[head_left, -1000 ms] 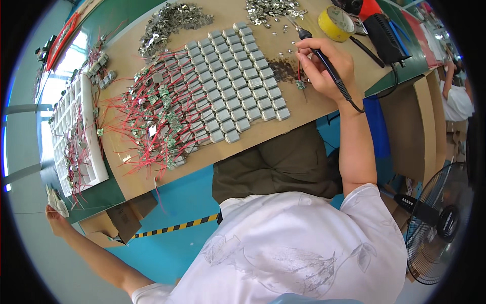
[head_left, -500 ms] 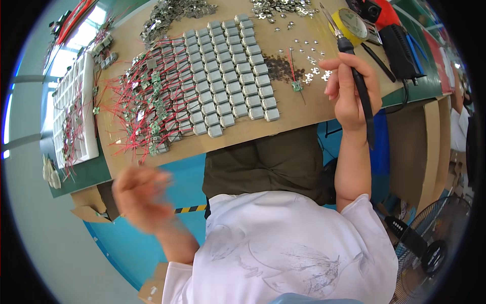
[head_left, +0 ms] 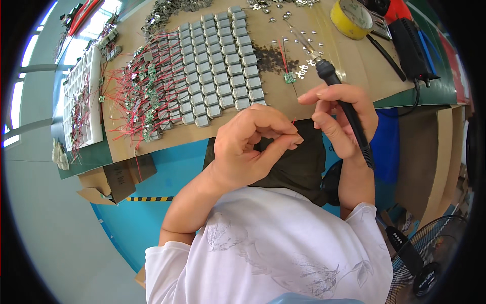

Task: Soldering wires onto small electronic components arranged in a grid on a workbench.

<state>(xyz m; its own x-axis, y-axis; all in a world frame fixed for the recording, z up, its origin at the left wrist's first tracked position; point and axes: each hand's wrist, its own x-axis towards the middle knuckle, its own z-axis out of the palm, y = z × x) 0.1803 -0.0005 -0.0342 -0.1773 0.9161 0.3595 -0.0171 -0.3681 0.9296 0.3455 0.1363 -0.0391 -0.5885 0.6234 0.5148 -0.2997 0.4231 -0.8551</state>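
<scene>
My right hand (head_left: 349, 121) holds a black-handled soldering iron (head_left: 330, 72), its metal tip slanting up and left over the tabletop. Close beside it, in front of the table's near edge, my left hand (head_left: 248, 144) is closed in a pinch. A short red wire (head_left: 294, 121) sticks up at those fingertips; the rest of it is hidden. Beyond the hands lies a small green circuit board (head_left: 289, 77) with a red lead and a dark lead. Left of it, grey box-shaped parts (head_left: 217, 68) stand in tight rows, many with red wires.
Green boards with tangled red wires (head_left: 147, 96) cover the rows' left end. A white divided tray (head_left: 81, 116) is at far left. Small metal pieces (head_left: 174, 10) are heaped at the back. Yellow tape (head_left: 349, 20) and a black box (head_left: 409, 48) are at right; a fan (head_left: 430, 258) stands lower right.
My left hand has come from the lower left to beside my right hand and now pinches a red wire. The soldering iron has come down, its tip now further left.
</scene>
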